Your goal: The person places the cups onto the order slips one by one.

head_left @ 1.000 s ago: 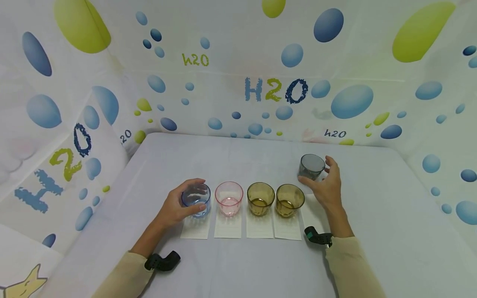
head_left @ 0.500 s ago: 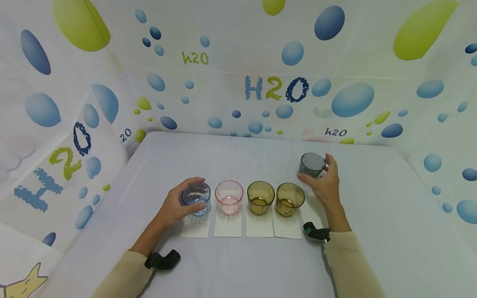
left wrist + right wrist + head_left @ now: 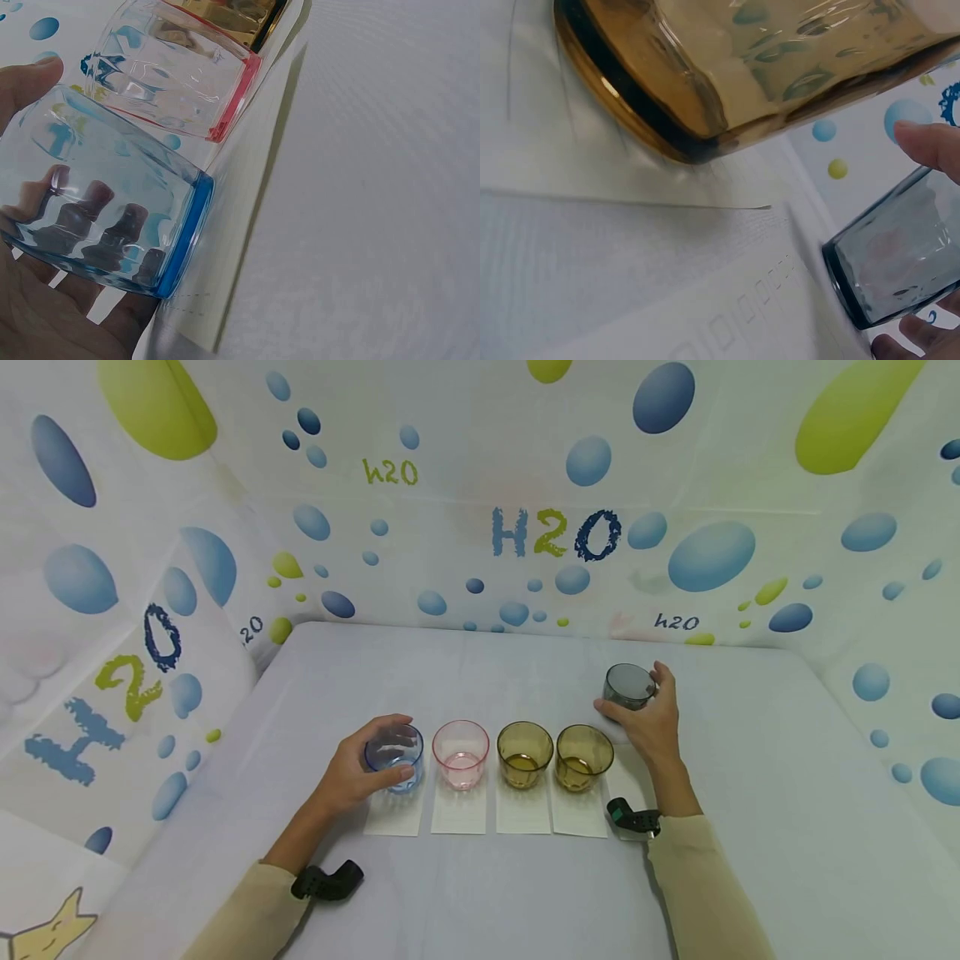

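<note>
In the head view my left hand (image 3: pixel 360 768) curls round the clear blue glass (image 3: pixel 394 760), thumb at the near side and fingers round the far side. The left wrist view shows the fingers through the wall of this blue glass (image 3: pixel 112 202). My right hand (image 3: pixel 651 718) holds a smoky grey glass (image 3: pixel 628 683) at the back right, between thumb and fingers. A pink-rimmed glass (image 3: pixel 461 756) and two amber glasses, one in the middle (image 3: pixel 525 757) and one farther right (image 3: pixel 583 758), stand in a row beside the blue one.
Pale paper slips lie under the row, one below the pink-rimmed glass (image 3: pixel 459 814). Another slip (image 3: pixel 628 772) lies beneath my right wrist. The white table (image 3: pixel 480 893) backs onto a printed cloth wall (image 3: pixel 450 460). Each wrist wears a black camera.
My right hand and wrist have shifted slightly forward and left round the grey glass. My left hand stays on the blue glass. The head view has tilted down a little.
</note>
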The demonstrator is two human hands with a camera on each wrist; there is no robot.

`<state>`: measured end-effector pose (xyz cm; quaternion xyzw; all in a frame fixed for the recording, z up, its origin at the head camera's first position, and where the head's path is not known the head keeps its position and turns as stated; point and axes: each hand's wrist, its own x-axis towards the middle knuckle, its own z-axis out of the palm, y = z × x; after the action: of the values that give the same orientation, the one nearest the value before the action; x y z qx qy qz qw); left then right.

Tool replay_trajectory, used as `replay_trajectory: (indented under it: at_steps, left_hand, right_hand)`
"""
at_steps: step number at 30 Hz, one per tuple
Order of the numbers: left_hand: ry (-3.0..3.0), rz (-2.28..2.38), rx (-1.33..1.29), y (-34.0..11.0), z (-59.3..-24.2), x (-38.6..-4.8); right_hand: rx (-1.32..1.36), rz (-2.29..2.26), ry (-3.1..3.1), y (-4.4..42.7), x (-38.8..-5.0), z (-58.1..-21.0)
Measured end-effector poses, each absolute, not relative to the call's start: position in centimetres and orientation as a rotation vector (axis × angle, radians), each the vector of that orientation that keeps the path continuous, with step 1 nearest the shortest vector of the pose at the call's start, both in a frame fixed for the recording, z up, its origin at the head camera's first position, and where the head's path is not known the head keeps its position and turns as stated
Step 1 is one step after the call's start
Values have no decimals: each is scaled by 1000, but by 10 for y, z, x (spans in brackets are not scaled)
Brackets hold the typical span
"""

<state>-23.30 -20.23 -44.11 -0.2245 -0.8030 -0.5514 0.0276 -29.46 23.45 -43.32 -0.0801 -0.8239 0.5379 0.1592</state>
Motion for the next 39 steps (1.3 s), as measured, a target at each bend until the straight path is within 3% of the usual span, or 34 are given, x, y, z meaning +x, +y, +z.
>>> replay_trajectory:
  at_steps: [39]
  left_hand:
    - [-2467, -1708, -699, -200, -437, -232]
  right_hand:
    - [-235, 1651, -2288, 233, -313, -436]
